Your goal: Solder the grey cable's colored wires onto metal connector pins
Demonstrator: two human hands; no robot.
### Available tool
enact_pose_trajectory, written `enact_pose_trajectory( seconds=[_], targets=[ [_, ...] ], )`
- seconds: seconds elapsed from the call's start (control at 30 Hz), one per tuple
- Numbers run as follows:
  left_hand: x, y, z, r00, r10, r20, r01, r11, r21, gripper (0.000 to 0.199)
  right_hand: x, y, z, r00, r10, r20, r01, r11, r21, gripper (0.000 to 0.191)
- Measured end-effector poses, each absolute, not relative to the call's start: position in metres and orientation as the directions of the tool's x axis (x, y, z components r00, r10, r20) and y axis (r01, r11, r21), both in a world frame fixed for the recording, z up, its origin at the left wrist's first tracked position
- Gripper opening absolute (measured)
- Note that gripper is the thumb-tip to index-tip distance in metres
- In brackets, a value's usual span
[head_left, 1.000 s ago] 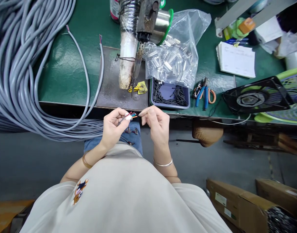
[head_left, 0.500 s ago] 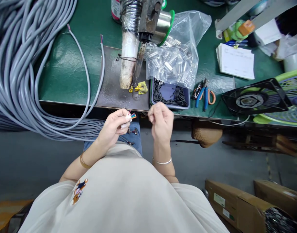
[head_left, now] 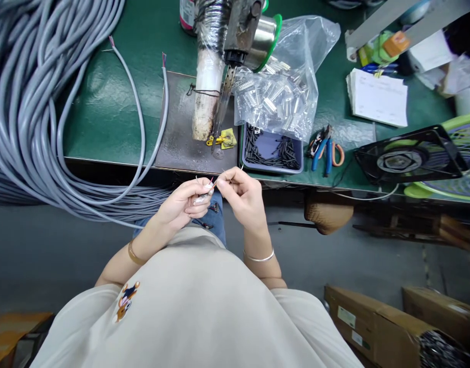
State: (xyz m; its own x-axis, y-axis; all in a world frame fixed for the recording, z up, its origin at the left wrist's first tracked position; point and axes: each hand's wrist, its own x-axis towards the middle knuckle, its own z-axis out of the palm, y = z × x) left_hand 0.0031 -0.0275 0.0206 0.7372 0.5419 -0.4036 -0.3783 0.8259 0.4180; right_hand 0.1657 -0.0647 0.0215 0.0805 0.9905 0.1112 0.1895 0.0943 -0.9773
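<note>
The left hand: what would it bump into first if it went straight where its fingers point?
Probably the fingertips of the right hand. The left hand points at them, with thin wires between; from above, I can't tell if they already touch.

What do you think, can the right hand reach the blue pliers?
Probably yes: the blue pliers lie on the bench, apparently uncovered, though the right hand is busy at the wires.
</note>
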Motion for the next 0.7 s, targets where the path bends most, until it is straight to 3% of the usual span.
enact_pose_trajectory(
  seconds=[0.1, 0.17, 0.27, 0.37, 0.5, 0.7],
  targets=[
    [0.001, -0.026, 0.020, 0.739, 0.524, -0.422, -0.384, 0.844, 0.376, 0.013, 0.173, -0.062, 0.019, 0.307, 0.948, 0.087, 0.003, 0.091, -0.996, 0.024],
    [-0.001, -0.024, 0.019, 0.744, 0.507, -0.434, -0.385, 0.858, 0.341, 0.012, 0.178, -0.063, 0.020, 0.421, 0.896, 0.139, 0.038, 0.136, -0.990, 0.020],
    [0.000, -0.024, 0.017, 0.738, 0.510, -0.442, -0.377, 0.855, 0.357, 0.011, 0.177, -0.068, 0.023, 0.404, 0.893, 0.199, 0.195, 0.129, -0.972, 0.015],
    [0.004, -0.030, 0.015, 0.617, 0.668, -0.416, -0.419, 0.726, 0.546, 0.014, 0.169, -0.071, 0.024, 0.299, 0.941, 0.160, 0.268, 0.078, -0.960, 0.017],
    [0.009, -0.041, 0.009, 0.342, 0.912, -0.228, -0.383, 0.356, 0.852, 0.019, 0.163, -0.069, 0.017, 0.177, 0.982, 0.061, 0.238, 0.017, -0.971, 0.021],
    [0.012, -0.046, 0.006, 0.281, 0.945, -0.168, -0.258, 0.243, 0.935, 0.023, 0.163, -0.068, 0.013, 0.162, 0.985, 0.052, 0.234, 0.013, -0.972, 0.020]
  ],
)
